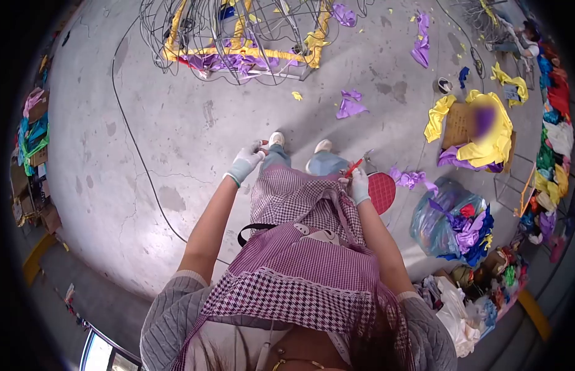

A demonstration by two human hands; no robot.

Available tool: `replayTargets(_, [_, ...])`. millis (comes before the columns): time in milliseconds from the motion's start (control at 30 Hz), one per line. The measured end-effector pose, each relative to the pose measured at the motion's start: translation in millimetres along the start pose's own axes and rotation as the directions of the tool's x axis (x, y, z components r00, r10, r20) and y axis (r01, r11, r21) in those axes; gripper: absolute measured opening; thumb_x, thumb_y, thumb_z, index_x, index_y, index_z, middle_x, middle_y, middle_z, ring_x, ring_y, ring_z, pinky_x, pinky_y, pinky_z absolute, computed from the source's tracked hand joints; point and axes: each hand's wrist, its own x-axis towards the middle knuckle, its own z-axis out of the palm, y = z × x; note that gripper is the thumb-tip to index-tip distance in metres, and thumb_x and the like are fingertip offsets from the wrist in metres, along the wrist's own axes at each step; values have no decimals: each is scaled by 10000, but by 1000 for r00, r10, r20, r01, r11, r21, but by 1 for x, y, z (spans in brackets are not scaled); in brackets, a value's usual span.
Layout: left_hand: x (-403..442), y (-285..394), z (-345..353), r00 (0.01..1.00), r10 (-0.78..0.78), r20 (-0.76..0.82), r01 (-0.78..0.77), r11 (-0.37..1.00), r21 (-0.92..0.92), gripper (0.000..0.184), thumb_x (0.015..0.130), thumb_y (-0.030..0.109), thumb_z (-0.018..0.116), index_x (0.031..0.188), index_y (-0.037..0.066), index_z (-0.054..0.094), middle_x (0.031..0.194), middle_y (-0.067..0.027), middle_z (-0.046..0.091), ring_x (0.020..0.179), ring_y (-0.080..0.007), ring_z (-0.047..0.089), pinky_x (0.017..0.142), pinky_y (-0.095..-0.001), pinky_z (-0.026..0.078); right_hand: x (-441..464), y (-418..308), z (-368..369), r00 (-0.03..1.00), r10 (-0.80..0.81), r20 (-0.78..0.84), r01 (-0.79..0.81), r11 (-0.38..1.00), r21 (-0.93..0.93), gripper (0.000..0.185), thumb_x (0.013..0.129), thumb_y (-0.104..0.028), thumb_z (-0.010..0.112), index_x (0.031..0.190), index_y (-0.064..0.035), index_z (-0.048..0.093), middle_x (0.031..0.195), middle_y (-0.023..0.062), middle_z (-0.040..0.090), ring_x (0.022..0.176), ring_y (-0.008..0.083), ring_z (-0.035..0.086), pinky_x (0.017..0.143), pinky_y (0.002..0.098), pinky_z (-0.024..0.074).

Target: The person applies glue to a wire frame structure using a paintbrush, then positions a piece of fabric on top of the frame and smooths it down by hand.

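My left hand (245,162), in a pale glove, hangs beside my apron (312,247) with its fingertips bare. Its fingers look slightly bent and apart, with nothing visible between them. On the other side, my gloved right hand (360,185) is closed around a red-handled tool (354,167) with a short metal tip; its exact kind is too small to tell. A red quilted stool seat (381,193) is right beside that hand. My shoes (276,139) stand on the concrete floor.
Ahead stands a wire frame (244,52) partly wrapped in yellow and purple cloth. Purple cloth scraps (350,105) lie about. To the right are a cardboard box (459,122) under yellow fabric and a clear bag (439,216) of cloth. A black cable (136,145) crosses the floor at left.
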Motion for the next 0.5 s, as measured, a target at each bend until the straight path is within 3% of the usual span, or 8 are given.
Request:
replayTargets(67, [45, -29, 26, 996, -81, 35, 66, 945, 320, 399, 818, 100, 496, 1208, 24, 536, 881, -65, 612, 782, -143, 552, 706, -227, 450, 17, -10, -8, 996, 93, 0, -93, 995, 19, 309, 928, -219, 442, 1197, -69, 465, 908, 103, 602, 494, 212, 596, 430, 257, 470])
replayTargets(133, [76, -48, 60, 999, 19, 28, -31, 877, 480, 403, 784, 269, 510, 1144, 104, 582, 949, -87, 666, 798, -275, 617, 755, -309, 473, 37, -25, -16, 995, 100, -19, -101, 995, -6, 308, 921, -199, 442, 1194, -60, 467, 902, 106, 595, 500, 208, 596, 434, 251, 477])
replayTargets(300, [141, -89, 166, 973, -232, -5, 185, 764, 618, 424, 789, 296, 477, 1153, 113, 592, 1036, -129, 656, 910, -337, 618, 796, -367, 484, 130, -48, -56, 986, 159, -44, -163, 979, -119, 306, 898, -139, 443, 1182, -33, 474, 885, 118, 575, 523, 200, 599, 449, 235, 502])
replayTargets(400, [168, -113, 242, 936, -338, -102, 330, 732, 596, 424, 790, 295, 474, 1155, 120, 600, 1028, -140, 655, 913, -340, 617, 791, -388, 487, 219, -55, -97, 979, 188, -74, -198, 969, -150, 300, 896, -141, 444, 1173, -30, 473, 885, 130, 577, 540, 213, 605, 457, 252, 510])
replayTargets(500, [205, -138, 321, 901, -425, -83, 392, 718, 576, 429, 789, 286, 479, 1164, 110, 593, 1011, -130, 663, 906, -340, 616, 777, -391, 487, 294, -72, -129, 986, 163, -41, -168, 965, -201, 290, 892, -131, 444, 1162, -30, 472, 883, 146, 575, 594, 218, 608, 498, 265, 529])
